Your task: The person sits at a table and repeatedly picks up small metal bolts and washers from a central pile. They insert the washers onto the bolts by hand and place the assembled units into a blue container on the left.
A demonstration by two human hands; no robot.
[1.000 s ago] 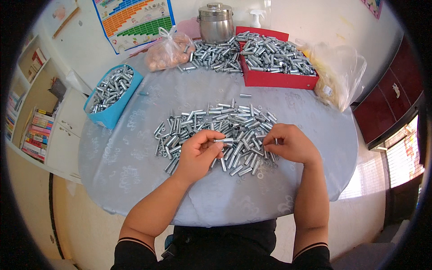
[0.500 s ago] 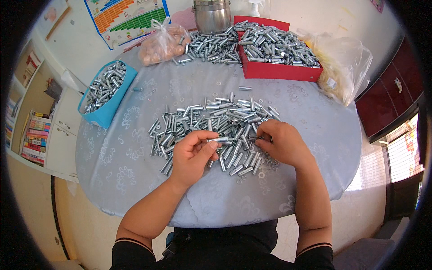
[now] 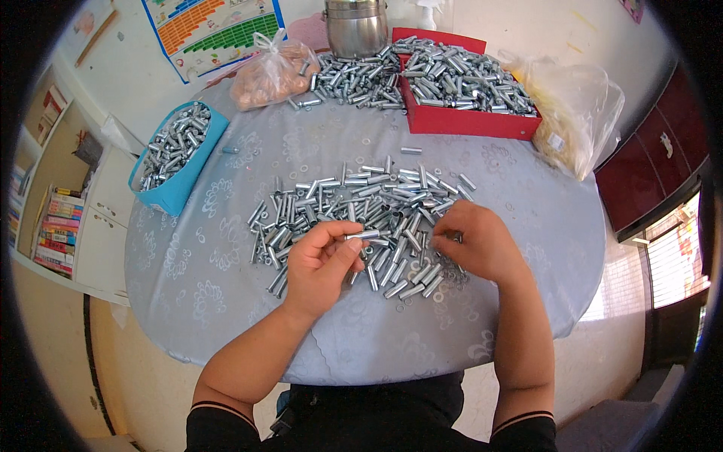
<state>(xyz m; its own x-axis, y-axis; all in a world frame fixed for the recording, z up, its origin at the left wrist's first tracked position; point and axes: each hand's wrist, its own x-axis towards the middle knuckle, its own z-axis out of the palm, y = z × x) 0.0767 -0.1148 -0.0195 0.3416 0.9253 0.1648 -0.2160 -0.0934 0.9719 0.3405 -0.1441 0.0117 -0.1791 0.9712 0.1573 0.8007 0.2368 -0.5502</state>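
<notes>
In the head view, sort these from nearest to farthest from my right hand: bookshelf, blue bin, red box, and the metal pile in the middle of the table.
From the right hand:
1. Metal pile: right by the fingers, mostly to their left.
2. Red box: beyond the hand, toward the wall.
3. Blue bin: table's left side.
4. Bookshelf: far left, off the table.

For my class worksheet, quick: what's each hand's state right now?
Left hand: closed, holding a metal cylinder.
Right hand: fingers curled; whether holding anything, cannot tell.

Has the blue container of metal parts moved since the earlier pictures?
No: judged against the cloth-covered table, the blue container stays in place at its left edge.
</notes>
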